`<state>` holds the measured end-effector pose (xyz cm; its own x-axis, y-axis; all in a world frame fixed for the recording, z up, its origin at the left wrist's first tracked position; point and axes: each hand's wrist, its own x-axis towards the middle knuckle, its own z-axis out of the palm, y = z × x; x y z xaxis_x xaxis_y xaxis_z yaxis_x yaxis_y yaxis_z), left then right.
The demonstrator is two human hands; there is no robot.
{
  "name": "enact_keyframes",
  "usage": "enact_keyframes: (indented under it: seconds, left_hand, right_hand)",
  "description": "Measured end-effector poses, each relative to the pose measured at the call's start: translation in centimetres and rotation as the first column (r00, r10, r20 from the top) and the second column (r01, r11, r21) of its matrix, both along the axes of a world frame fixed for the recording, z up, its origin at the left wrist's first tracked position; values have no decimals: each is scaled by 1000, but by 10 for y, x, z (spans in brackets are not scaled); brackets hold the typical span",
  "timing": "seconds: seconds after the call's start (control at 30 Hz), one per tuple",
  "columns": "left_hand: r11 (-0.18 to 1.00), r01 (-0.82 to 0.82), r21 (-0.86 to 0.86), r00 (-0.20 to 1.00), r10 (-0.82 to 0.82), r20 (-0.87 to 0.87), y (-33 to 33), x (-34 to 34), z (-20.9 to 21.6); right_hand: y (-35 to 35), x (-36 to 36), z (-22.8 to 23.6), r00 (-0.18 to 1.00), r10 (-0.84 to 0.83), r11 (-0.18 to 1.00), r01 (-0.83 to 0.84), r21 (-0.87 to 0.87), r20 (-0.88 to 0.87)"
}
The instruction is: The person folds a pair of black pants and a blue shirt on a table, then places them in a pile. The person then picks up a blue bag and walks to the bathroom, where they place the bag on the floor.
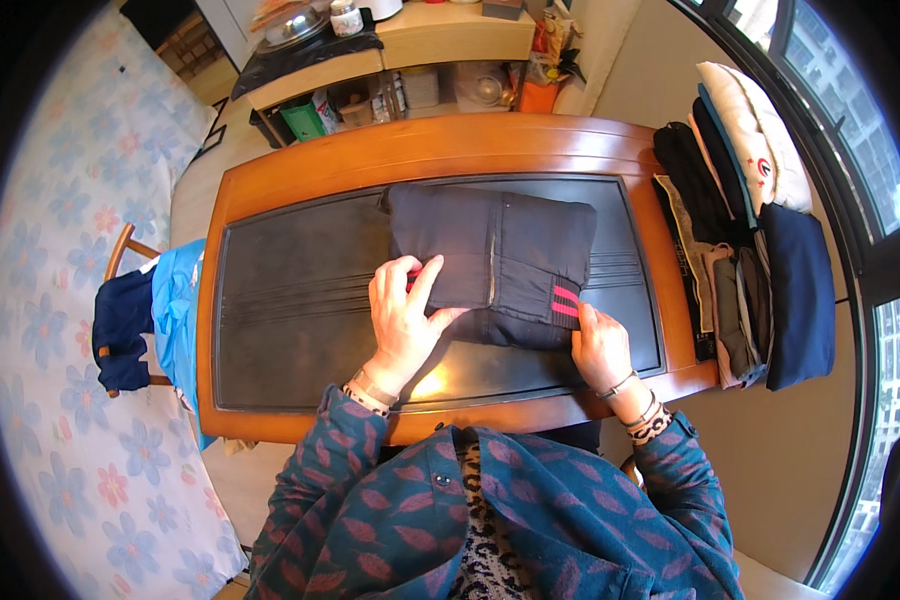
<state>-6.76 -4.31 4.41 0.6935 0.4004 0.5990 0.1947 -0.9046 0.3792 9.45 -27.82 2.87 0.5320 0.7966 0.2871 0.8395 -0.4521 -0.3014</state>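
A dark jacket (450, 240) lies folded into a thick rectangle on the table, its zipper running down the middle. Its ribbed hem carries red stripes at the near right corner. My left hand (402, 312) pinches the near left edge of the jacket between thumb and fingers. At the near right corner, beside the red stripes, my right hand (600, 350) grips the ribbed hem with its fingers closed. Part of the jacket's lower layer shows below the hem, between my hands.
The wooden table (300, 155) has a dark inset top. Along its right side stand stacks of folded clothes (735, 300), with a white padded piece (760, 130) on top. Blue garments (175, 300) hang over a chair at the left. Behind the table is a sideboard (460, 42).
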Motion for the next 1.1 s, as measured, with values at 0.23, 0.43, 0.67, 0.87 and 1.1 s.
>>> enact_keyframes:
  seconds: [0.23,0.43,0.67,0.87,1.1]
  left_hand:
    - [998,-2,-56,1000,3,23,9,2,-4]
    - [977,58,-207,997,-47,60,15,-1,-8]
    - [855,196,-480,978,-205,34,27,-23,-7]
    - [839,227,-494,971,-236,45,36,-24,-7]
    - [886,182,-425,979,-125,159,30,-12,-11]
  right_hand:
    - [0,1,6,995,87,988,-91,122,45]
    - [12,1,31,921,82,968,17,249,-380]
    - [29,11,31,682,73,942,192,274,-728]
    - [25,27,13,546,194,914,200,352,-815]
    - [33,46,-2,680,144,946,119,301,-719]
